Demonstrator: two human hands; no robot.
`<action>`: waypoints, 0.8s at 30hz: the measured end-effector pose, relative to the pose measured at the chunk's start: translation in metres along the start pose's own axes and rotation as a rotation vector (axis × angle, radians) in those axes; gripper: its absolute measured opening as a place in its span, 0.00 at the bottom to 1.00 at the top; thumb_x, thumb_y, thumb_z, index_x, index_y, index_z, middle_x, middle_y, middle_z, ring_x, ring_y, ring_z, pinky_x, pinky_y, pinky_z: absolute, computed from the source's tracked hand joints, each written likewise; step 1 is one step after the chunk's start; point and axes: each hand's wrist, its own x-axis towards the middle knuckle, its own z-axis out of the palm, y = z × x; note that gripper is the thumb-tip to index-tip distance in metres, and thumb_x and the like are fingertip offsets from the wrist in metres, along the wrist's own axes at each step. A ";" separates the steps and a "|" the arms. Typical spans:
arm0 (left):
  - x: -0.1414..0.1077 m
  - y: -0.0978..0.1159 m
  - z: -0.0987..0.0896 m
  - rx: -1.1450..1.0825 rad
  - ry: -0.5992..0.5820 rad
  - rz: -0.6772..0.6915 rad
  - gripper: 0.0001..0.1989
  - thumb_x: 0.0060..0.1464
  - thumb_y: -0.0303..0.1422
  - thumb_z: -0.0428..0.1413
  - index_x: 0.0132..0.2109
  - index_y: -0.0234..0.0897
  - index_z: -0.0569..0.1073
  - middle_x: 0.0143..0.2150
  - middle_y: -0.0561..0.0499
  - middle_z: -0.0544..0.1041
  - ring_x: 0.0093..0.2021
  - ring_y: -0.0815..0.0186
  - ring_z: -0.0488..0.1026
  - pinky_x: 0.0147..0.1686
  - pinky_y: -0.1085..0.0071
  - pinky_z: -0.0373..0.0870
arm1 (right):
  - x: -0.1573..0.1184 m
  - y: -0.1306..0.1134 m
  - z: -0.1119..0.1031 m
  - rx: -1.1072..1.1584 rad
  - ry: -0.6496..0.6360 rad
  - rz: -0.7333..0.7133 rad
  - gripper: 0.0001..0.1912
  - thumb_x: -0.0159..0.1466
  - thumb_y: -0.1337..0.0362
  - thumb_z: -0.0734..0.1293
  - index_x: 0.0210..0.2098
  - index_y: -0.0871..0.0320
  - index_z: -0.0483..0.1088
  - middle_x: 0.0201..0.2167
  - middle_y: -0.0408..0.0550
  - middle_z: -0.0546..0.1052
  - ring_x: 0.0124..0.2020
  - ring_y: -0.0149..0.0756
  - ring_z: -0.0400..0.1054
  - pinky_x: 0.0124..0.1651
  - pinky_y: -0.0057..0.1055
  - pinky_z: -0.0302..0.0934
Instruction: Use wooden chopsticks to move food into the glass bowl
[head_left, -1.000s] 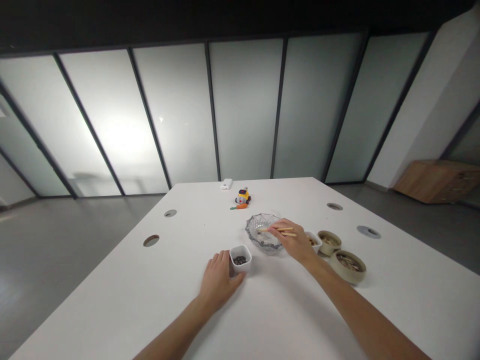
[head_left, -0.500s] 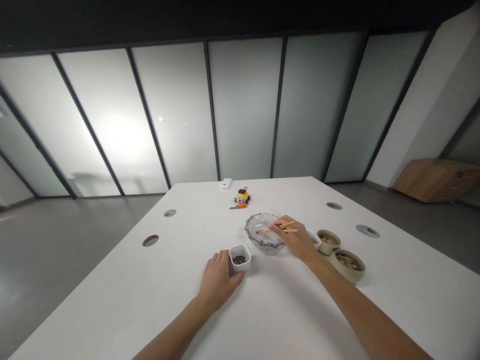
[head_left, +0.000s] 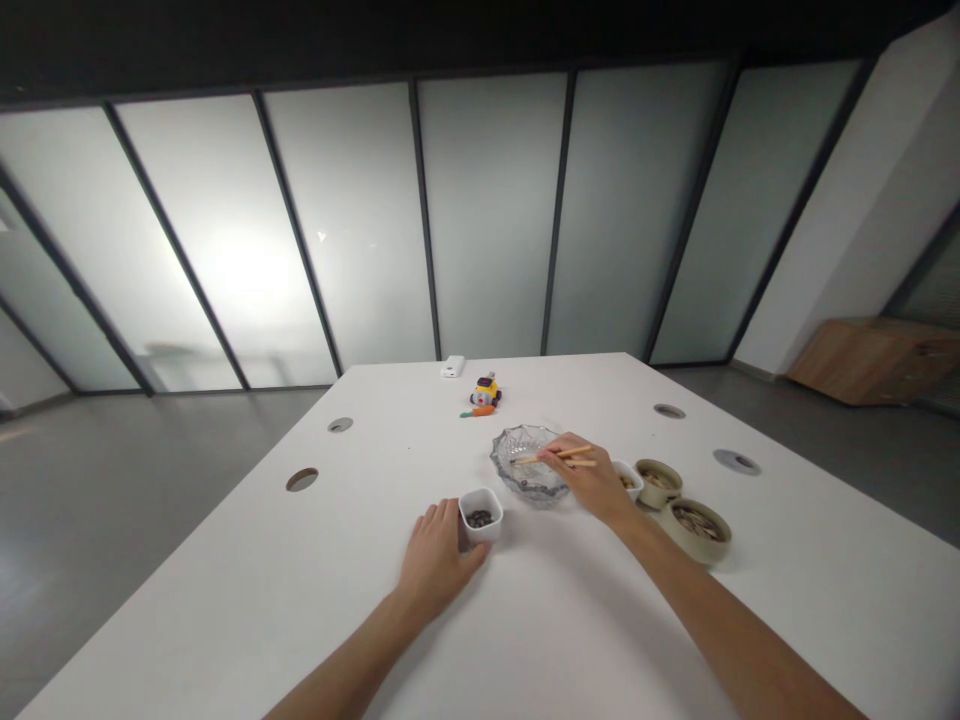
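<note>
My left hand (head_left: 439,560) is closed around the near left side of a small square white bowl (head_left: 481,535), which stands on the table and holds several small dark pieces (head_left: 479,518). In my right hand (head_left: 589,480) is a pair of wooden chopsticks (head_left: 574,455), gripped over the right rim of a scalloped glass bowl (head_left: 504,474). The chopstick tips point left inside that bowl, with a small dark piece at or near them. A few more dark pieces lie at the bottom of the glass bowl; my right hand hides part of its rim.
Right of my right hand are another white bowl (head_left: 636,482) and two pale green bowls (head_left: 670,493) (head_left: 694,548) with light pieces inside. Beyond the glass bowl lie a toy carrot (head_left: 480,411), a yellow toy car (head_left: 484,392) and a white box-shaped device (head_left: 452,366). Round holes (head_left: 302,480) pierce the white table.
The chopstick tips have shifted very slightly left and up within the glass bowl. My left hand and the white bowl stay in place.
</note>
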 end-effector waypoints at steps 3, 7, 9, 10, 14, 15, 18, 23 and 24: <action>0.000 0.000 0.001 0.005 0.005 0.008 0.13 0.61 0.41 0.60 0.47 0.40 0.70 0.49 0.44 0.78 0.53 0.52 0.73 0.52 0.61 0.65 | -0.002 0.001 0.001 0.023 -0.003 0.002 0.24 0.71 0.42 0.66 0.33 0.53 0.80 0.33 0.50 0.82 0.36 0.43 0.76 0.41 0.37 0.70; 0.001 -0.002 0.002 0.005 0.008 0.014 0.13 0.61 0.41 0.60 0.47 0.40 0.70 0.48 0.44 0.78 0.52 0.52 0.73 0.52 0.60 0.65 | -0.004 0.001 0.002 0.063 -0.009 0.010 0.23 0.71 0.42 0.67 0.33 0.53 0.80 0.34 0.50 0.81 0.37 0.43 0.76 0.42 0.37 0.70; 0.001 -0.002 0.002 0.004 0.011 0.017 0.13 0.61 0.41 0.60 0.47 0.40 0.70 0.48 0.44 0.77 0.52 0.52 0.73 0.52 0.60 0.65 | -0.005 0.000 0.003 0.082 -0.012 0.018 0.22 0.71 0.43 0.68 0.33 0.53 0.79 0.34 0.50 0.81 0.37 0.43 0.76 0.42 0.37 0.70; 0.001 -0.002 0.001 0.003 0.012 0.018 0.13 0.61 0.41 0.60 0.47 0.40 0.70 0.48 0.45 0.77 0.52 0.51 0.73 0.52 0.60 0.64 | -0.005 -0.001 0.003 0.091 -0.013 0.022 0.22 0.70 0.43 0.69 0.33 0.54 0.79 0.35 0.50 0.81 0.37 0.42 0.75 0.41 0.37 0.70; 0.000 -0.003 0.001 -0.003 0.007 0.018 0.13 0.61 0.42 0.60 0.47 0.40 0.70 0.48 0.45 0.77 0.52 0.51 0.73 0.51 0.60 0.64 | -0.006 -0.004 0.003 0.121 -0.016 0.031 0.23 0.69 0.42 0.69 0.33 0.54 0.80 0.35 0.50 0.81 0.37 0.43 0.75 0.42 0.37 0.70; 0.000 -0.003 0.002 -0.006 0.007 0.018 0.13 0.61 0.42 0.60 0.47 0.40 0.70 0.48 0.45 0.78 0.52 0.51 0.73 0.51 0.61 0.64 | -0.006 -0.004 0.003 0.127 -0.015 0.034 0.23 0.69 0.41 0.69 0.33 0.54 0.81 0.35 0.50 0.81 0.37 0.43 0.75 0.42 0.38 0.70; 0.000 -0.003 0.002 -0.012 0.008 0.022 0.13 0.61 0.42 0.60 0.47 0.40 0.70 0.48 0.45 0.78 0.52 0.52 0.73 0.51 0.61 0.64 | -0.006 -0.006 0.003 0.140 -0.004 0.049 0.23 0.68 0.40 0.70 0.33 0.53 0.81 0.34 0.50 0.81 0.37 0.43 0.76 0.42 0.38 0.71; 0.001 -0.003 0.002 -0.013 0.008 0.025 0.13 0.61 0.41 0.60 0.47 0.40 0.70 0.49 0.44 0.78 0.52 0.52 0.73 0.50 0.61 0.64 | 0.002 -0.009 -0.005 0.168 0.058 0.098 0.26 0.65 0.36 0.71 0.31 0.53 0.81 0.33 0.51 0.81 0.36 0.45 0.76 0.44 0.42 0.73; 0.002 -0.003 0.002 -0.013 0.010 0.024 0.13 0.61 0.41 0.60 0.47 0.40 0.70 0.48 0.44 0.78 0.52 0.52 0.73 0.50 0.61 0.64 | 0.004 -0.010 -0.008 0.181 0.070 0.114 0.27 0.64 0.36 0.71 0.31 0.54 0.80 0.32 0.52 0.81 0.36 0.45 0.76 0.44 0.43 0.74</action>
